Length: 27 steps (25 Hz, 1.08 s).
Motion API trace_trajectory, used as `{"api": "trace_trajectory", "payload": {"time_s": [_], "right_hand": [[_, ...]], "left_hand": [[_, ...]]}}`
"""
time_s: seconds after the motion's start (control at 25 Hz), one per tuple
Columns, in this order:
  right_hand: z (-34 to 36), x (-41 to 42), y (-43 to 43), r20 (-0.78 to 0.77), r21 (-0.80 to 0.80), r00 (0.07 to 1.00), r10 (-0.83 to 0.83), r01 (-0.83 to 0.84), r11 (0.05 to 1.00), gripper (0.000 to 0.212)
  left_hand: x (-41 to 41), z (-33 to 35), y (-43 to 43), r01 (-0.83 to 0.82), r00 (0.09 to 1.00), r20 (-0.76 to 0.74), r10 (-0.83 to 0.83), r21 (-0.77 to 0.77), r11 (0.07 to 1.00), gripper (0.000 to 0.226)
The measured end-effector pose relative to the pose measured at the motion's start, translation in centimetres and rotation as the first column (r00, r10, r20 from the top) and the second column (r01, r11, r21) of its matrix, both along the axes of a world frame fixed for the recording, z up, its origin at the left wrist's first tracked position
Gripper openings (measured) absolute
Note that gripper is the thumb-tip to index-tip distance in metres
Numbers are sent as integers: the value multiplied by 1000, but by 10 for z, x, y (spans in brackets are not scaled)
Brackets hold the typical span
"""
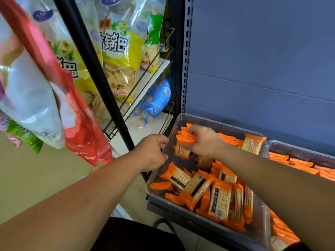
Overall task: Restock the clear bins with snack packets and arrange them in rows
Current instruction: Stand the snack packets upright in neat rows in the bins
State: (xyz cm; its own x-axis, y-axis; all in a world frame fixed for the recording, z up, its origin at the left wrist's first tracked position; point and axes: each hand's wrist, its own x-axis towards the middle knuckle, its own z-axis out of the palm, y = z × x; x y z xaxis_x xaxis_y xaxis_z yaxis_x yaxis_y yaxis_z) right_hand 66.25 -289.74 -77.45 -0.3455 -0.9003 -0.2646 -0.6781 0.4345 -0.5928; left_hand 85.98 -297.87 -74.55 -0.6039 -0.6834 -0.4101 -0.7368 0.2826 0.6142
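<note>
Clear bin [183,116] down at 5 o'clock, on the store shelf. See-through walls, round corners.

Inside, lots of small snack packets [220,200]. Bright orange wrappers, each with a picture of a square cracker full of little dots, plus a dark strip of writing. Bar codes on a few. Near end of the bin, toward 6 o'clock: a messy heap, some packets flat, some on edge, all pointing different ways. Far end, toward 12 o'clock: more packets standing on edge along the back wall, a bit tidier. One packet leaning up in the 2 o'clock corner. A bare patch of bin floor at the 9 o'clock side.

Left grip [152,151] at the bin's 9 o'clock side, fingers curled over the rim, holding the wall tight.

Right grip [204,142] inside the bin, near its 11 o'clock corner, closed on a small bunch of packets [183,142]. Thumb and fingers pinching the bunch at the top, packets upright and pressed together. Hard to tell if the bottoms touch the bin floor.

Second bin [299,148] just beside the first, at its 3 o'clock, with orange packets in neat rows.

Blue back wall [262,60] at 1 o'clock. Big bags of chips [117,57] on a wire rack at 11 o'clock, behind a black pole [87,60]. Red bag [78,127] at 9 o'clock.
</note>
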Motion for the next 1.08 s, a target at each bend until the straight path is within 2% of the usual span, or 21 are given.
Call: {"api": "trace_trajectory", "payload": {"time_s": [0.08, 0.2, 0.28, 0.36, 0.48, 0.56, 0.64, 0.76, 0.88, 1.0, 1.08], "right_hand": [[-14, -2, -8, -202, 66, 973, 115, -104, 992, 54], [-29, -5, -10, -546, 161, 808, 224, -161, 974, 61], [-36, -6, -9, -611, 194, 754, 241, -153, 969, 63], [-43, -4, -8, -619, 183, 750, 231, -148, 972, 64], [-38, -4, -8, -563, 134, 809, 171, -115, 984, 70], [-29, -8, -5, -484, 81, 870, 90, -58, 995, 73], [-17, -16, 4, -364, 7, 931, 15, -13, 1000, 58], [6, -28, 25, -115, -86, 988, -106, 97, 992, 24], [31, -25, 51, 68, -15, 986, -150, 152, 988, 17], [48, -8, 73, 67, 108, 997, -41, 33, 994, 19], [64, 3, 83, 81, 218, 996, 40, -57, 974, 28]], "left_hand": [[1, -6, -2, 5, 1000, 1, -5, 7, 1000, 57], [-2, -7, -5, 9, 1000, 2, -9, -21, 1000, 49], [-4, -5, -3, 54, 999, 11, -53, -39, 998, 41], [-7, -5, 3, 178, 982, 67, -177, -8, 984, 44], [-11, -12, 11, 383, 893, 233, -386, 57, 922, 57], [-15, -20, 14, 425, 852, 303, -427, 78, 902, 65], [-20, -24, 17, 449, 836, 340, -432, 29, 893, 67], [-28, -22, 26, 572, 749, 457, -481, -77, 817, 66], [-35, -21, 34, 608, 721, 448, -529, -43, 793, 55], [-41, -13, 36, 540, 766, 367, -528, 77, 838, 30], [-44, -4, 39, 473, 822, 333, -461, 50, 880, 11]]}}
